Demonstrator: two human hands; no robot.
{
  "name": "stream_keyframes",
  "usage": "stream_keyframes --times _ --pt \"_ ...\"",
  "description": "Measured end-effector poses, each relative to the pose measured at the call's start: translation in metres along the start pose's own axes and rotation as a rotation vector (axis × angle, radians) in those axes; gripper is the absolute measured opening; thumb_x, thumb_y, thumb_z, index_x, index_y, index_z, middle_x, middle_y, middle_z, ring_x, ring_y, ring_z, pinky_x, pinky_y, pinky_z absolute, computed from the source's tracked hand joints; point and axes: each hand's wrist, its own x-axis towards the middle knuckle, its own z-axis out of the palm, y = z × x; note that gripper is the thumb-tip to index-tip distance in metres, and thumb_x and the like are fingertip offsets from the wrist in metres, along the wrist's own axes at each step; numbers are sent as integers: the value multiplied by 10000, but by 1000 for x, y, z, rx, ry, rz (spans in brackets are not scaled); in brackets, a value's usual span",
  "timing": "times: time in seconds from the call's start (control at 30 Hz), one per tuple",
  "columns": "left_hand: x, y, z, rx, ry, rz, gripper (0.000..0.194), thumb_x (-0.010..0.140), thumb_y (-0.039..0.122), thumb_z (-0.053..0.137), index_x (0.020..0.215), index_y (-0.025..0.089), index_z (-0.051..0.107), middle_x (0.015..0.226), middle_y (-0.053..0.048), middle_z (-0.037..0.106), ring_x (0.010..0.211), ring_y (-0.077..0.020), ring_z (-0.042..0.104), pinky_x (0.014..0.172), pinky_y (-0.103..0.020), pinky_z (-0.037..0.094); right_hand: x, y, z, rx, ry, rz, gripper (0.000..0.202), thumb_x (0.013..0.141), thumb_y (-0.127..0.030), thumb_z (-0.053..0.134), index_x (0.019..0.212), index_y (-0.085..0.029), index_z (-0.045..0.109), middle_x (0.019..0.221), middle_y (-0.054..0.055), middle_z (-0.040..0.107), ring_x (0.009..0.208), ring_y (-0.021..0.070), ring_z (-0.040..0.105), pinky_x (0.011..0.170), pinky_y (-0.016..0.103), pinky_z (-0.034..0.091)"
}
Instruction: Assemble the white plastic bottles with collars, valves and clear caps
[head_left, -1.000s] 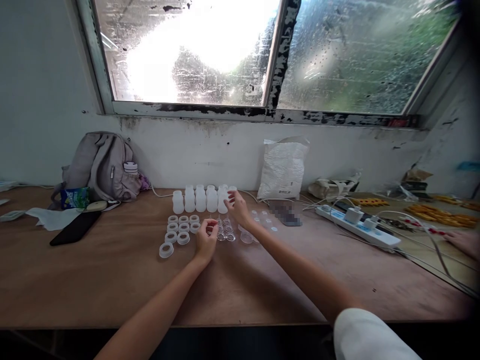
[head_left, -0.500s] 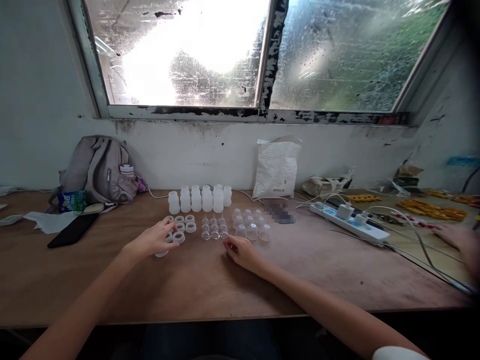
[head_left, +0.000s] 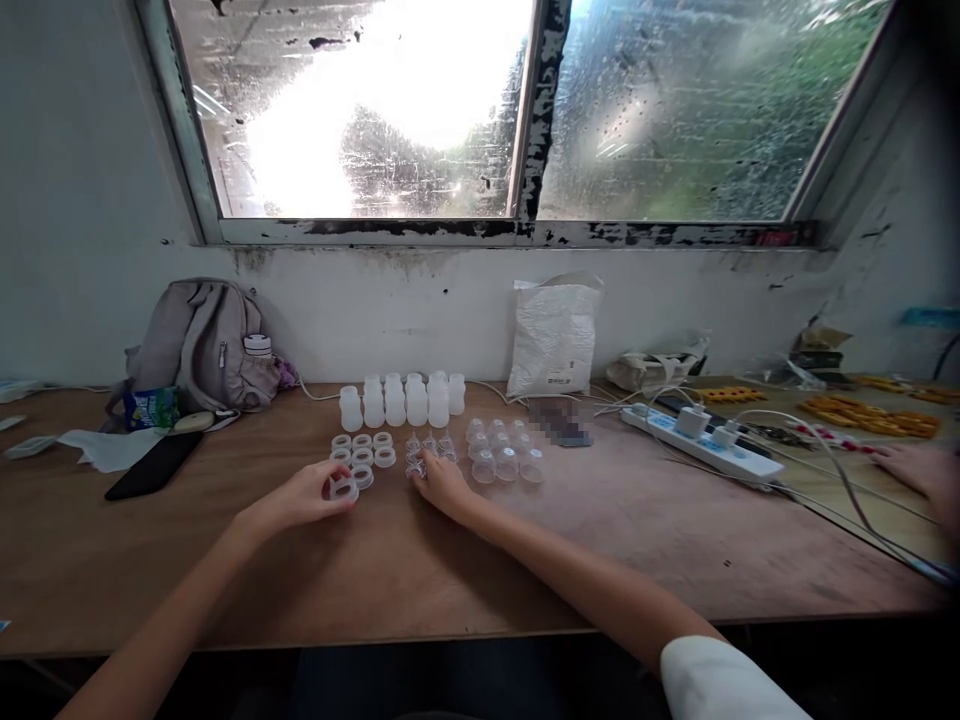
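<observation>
My left hand point(head_left: 309, 496) is closed, with thumb and fingers around a translucent screw ring point(head_left: 344, 490) in front of the other rings point(head_left: 385, 457), which lie in rows. To their right stand clear bottle teats point(head_left: 430, 441), also in rows. My right hand point(head_left: 447, 487) comes over the front of these teats, its fingers curled and pinching at a front one, which they partly cover. Clear dome caps point(head_left: 507, 464) stand in rows just right of my right hand. Several frosted white baby bottles point(head_left: 395, 401) line up behind the rings and teats.
At the left are a grey backpack point(head_left: 201, 345) and a black phone point(head_left: 154, 466). A white plastic bag point(head_left: 553, 338) leans on the wall. A power strip point(head_left: 701, 444) with cables lies at the right, near another person's hand point(head_left: 907, 468) and yellow parts point(head_left: 868, 417).
My left hand has drawn slightly down toward me and now grips a ring. The right hand has moved left, from beside the teats onto the front ones.
</observation>
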Motion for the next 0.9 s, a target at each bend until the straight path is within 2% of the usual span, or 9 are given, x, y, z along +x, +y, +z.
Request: stream_keyframes --times 0.07,0.13,0.27,0.43,0.53,0.6,0.67,0.73,0.9 --pt "6 10 3 -24 79 62 296 635 391 558 873 215 581 787 -13 585 668 -152 509 591 -231 388 1 -2 -1 -10 -14 3 224 784 -265 452 982 -181 513 829 98 624 764 215 579 642 284 389" --pt "14 20 8 -78 139 125 304 637 373 572 899 218 586 854 -28 587 717 -159 516 623 -244 403 -4 -1 -6 22 25 -41 177 781 -258 457 933 -192 520 803 75 614 735 197 573 632 279 393" --pt "33 40 24 -389 132 188 298 654 357 592 913 210 590 918 -40 574 763 -156 524 620 -238 424 -22 7 -18 219 173 -182 139 749 -302 510 840 -197 514 871 48 572 644 136 554 622 258 415" --pt "65 61 59 -999 112 68 289 691 378 575 894 172 586 831 -33 570 698 -125 528 593 -219 431 -39 18 -28 548 169 -155 123 771 -294 472 851 -202 488 690 -8 556 500 97 517 493 216 422" --pt "86 64 85 -1380 126 -84 312 704 416 550 845 139 574 761 -36 568 599 -110 520 532 -219 424 -39 21 -27 656 190 -101 165 786 -301 443 906 -205 502 741 6 552 524 97 530 464 211 429" --pt "94 63 100 -1538 124 -163 304 714 411 533 824 129 566 709 -33 568 557 -106 513 516 -223 420 -37 22 -26 708 213 -77 230 790 -302 433 995 -214 489 798 18 551 557 103 545 478 221 446" --pt "96 60 110 -1620 102 -193 283 721 391 525 822 130 564 705 -34 577 560 -110 520 520 -226 420 -36 22 -25 764 241 -51 309 770 -297 468 1069 -222 437 805 19 557 590 114 559 508 239 463" --pt "94 58 115 -1642 101 -184 255 721 368 525 827 139 565 737 -34 590 585 -115 533 525 -223 417 -36 21 -25 808 266 -31 346 736 -289 523 1055 -216 414 789 16 569 619 126 570 542 254 472" --pt "86 60 112 -1584 131 -182 252 708 347 540 860 149 578 787 -36 604 638 -121 544 539 -214 410 -37 18 -28 818 266 -40 188 713 -296 564 856 -189 508 763 22 593 656 135 574 606 266 465"
